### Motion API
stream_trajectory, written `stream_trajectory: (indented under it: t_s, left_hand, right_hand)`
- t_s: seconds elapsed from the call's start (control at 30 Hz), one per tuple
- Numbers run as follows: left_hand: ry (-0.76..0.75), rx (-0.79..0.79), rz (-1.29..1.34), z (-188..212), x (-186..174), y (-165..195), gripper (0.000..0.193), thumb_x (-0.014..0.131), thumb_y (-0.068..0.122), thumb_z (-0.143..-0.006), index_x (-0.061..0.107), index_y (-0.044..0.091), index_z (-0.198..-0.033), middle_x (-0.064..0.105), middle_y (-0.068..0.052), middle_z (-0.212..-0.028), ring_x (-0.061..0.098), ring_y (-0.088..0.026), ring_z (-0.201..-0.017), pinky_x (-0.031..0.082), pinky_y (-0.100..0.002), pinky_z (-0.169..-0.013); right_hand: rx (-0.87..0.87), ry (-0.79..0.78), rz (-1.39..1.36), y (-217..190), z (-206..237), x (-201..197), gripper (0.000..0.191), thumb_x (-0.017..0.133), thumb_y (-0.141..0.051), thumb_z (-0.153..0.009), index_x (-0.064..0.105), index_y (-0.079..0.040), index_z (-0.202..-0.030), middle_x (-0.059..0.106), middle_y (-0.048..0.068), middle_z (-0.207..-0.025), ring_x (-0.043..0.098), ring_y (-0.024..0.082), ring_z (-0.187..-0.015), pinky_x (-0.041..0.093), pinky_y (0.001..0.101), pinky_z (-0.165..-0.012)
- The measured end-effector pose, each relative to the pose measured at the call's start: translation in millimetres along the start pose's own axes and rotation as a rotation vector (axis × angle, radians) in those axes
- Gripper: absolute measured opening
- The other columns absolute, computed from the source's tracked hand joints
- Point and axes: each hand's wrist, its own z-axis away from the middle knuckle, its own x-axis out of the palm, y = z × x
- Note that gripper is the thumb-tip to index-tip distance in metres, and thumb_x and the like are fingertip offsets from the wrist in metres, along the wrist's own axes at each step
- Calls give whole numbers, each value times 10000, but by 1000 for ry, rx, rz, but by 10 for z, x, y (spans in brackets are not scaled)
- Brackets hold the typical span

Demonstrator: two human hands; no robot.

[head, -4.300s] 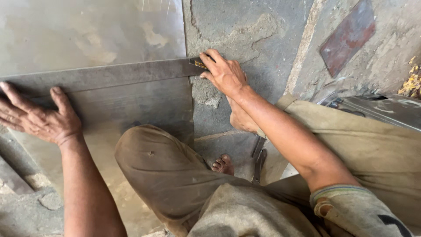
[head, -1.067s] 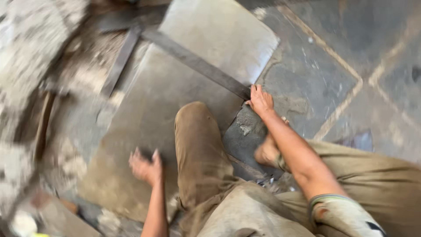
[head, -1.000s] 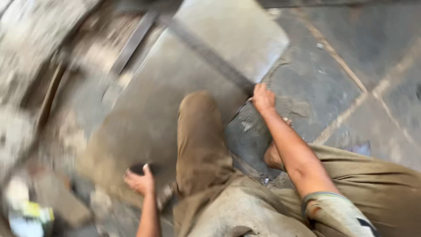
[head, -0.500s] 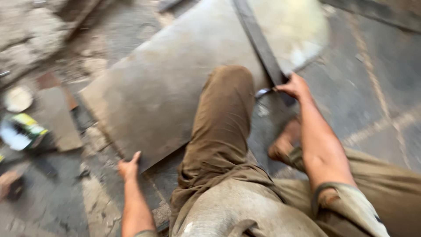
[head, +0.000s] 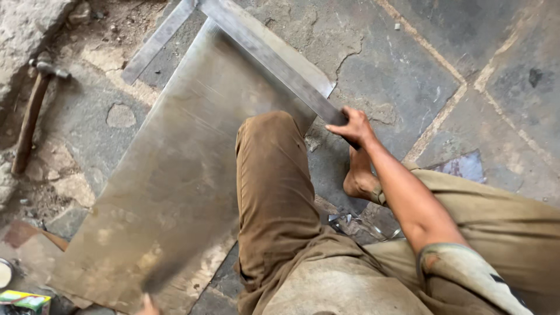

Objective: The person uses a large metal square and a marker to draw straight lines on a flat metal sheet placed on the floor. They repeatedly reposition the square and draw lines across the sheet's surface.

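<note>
A large grey metal sheet [head: 175, 175] lies flat on the stone floor. Across its far end rests a long steel square [head: 274, 64], whose shorter arm [head: 154, 44] runs off to the left. My right hand [head: 352, 127] grips the near end of the square's long bar, just past the sheet's right corner. Only the fingertips of my left hand [head: 147, 305] show, at the bottom edge by the sheet's near side; what they hold is hidden. My bent knee in brown trousers [head: 271, 175] lies over the sheet.
A hammer with a wooden handle [head: 29, 116] lies at the far left beside rubble. A small colourful box [head: 23, 300] and a brown scrap [head: 26, 233] sit at the bottom left. My bare foot [head: 359, 181] rests on the cracked stone floor [head: 408, 70].
My left hand left the steel bar and dropped back to the sheet's near edge. My right hand stayed on the bar's end. The view swung left, bringing the hammer in.
</note>
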Motion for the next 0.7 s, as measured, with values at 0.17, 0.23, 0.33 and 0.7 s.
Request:
stream_trajectory:
  t_s: [0.17,0.23,0.33,0.7]
  left_hand:
    - [416,799,80,33,501,2170,665,923,364,-927,625,78,-1449,596,-195,-1374,520,-384,-1303,414,-567,-1069]
    - [166,1087,560,198,787,3283,526,832,219,-956,643,84,-1428,593,-205,-1477,544,-370,-1381,472,-476,-1151]
    - [111,1423,481,588,1029,4805,601,828,279,-985,587,88,-1502,487,-196,-1580,422,-387,-1477,311,-547,-1231]
    - [75,1633,153,616,1523,5823,561,758,420,-1042,598,136,-1498,349,-192,-1672,294,-420,-1549,226,-575,-1288]
  right_hand:
    - [74,-25,86,176,265,276,647,846,-600,-711,671,-76,-1047,751,120,-909,746,272,-826,604,423,-795]
    - [56,-101,108,90,223,384,673,832,-620,-706,655,-86,-1076,729,119,-874,739,291,-774,606,438,-730]
    - [39,-128,137,-4,169,549,677,832,-614,-723,656,-94,-1120,717,111,-918,716,300,-823,593,451,-756]
    - [-33,174,310,-357,350,568,729,893,-209,-718,636,-30,-1377,610,110,-1245,555,300,-1102,505,429,-935]
